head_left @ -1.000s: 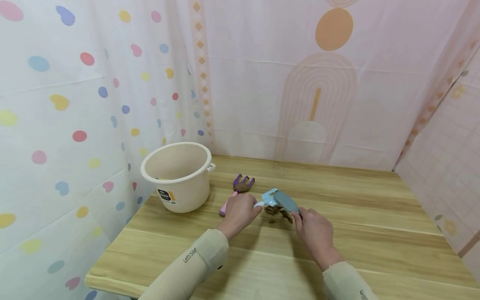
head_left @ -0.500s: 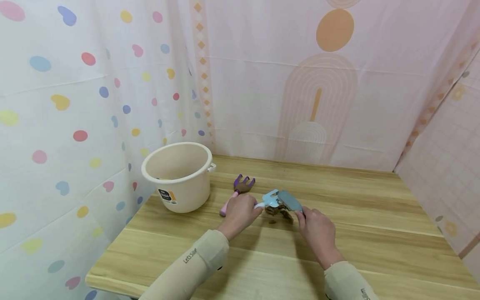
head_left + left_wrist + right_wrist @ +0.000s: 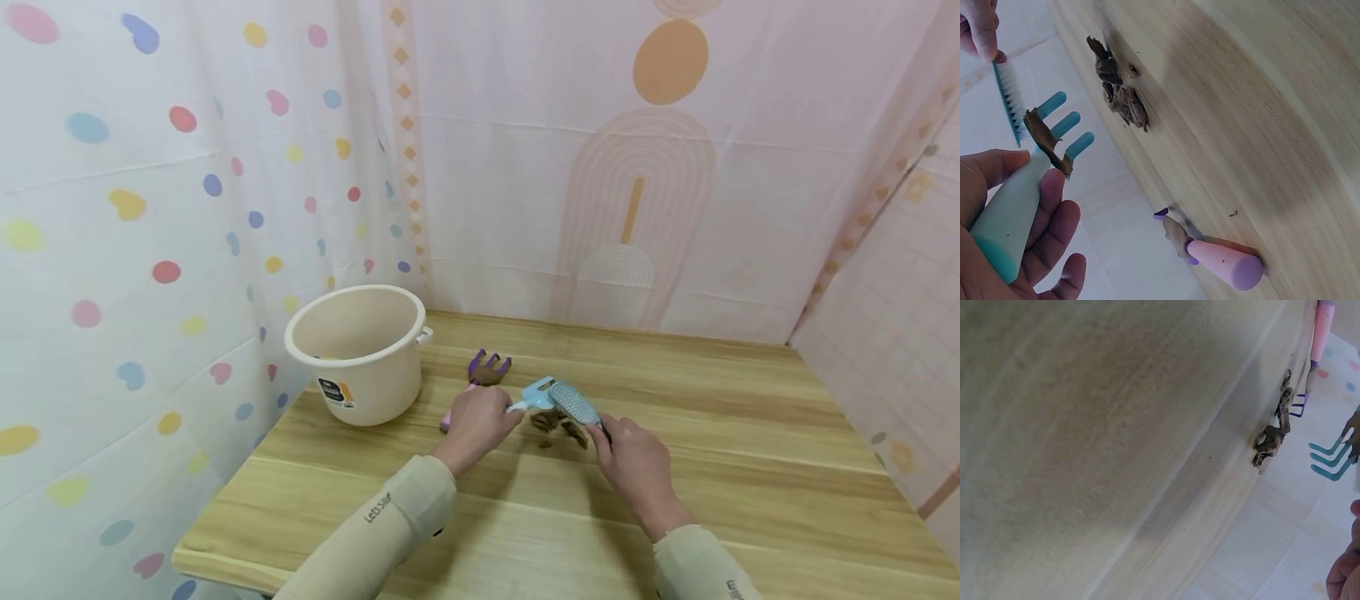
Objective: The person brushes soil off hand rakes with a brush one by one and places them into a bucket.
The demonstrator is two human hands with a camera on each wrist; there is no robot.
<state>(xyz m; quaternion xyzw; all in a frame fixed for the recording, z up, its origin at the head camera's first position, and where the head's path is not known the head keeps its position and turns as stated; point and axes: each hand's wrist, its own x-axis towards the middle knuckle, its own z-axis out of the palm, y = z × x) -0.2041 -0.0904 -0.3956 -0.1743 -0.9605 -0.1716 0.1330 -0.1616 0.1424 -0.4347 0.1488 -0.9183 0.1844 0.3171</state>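
My left hand point(image 3: 480, 421) grips the pale handle of a small blue hand rake point(image 3: 537, 393), held above the table. A brown dried leaf point(image 3: 1044, 137) clings across the rake's head by its tines. My right hand point(image 3: 637, 467) holds a brush point(image 3: 576, 404) with a teal back and white bristles, its end close against the rake's head. In the head view the brush's dotted face is turned up. Beneath the tools, crumpled brown dried leaves point(image 3: 1124, 97) lie in a small heap on the wood. Only part of the right hand shows in the right wrist view.
A second rake point(image 3: 491, 368), purple-tined with a pink handle, lies left of the leaves, partly behind my left hand. A cream bucket point(image 3: 375, 387) stands farther left on the wooden table point(image 3: 750, 467). Patterned curtains point(image 3: 480, 192) hang behind and beside the table.
The brush shifts slightly right, then back over the rake's head, and has turned from its plain back to its dotted face. The rake tilts slightly; the leaf heap stays put.
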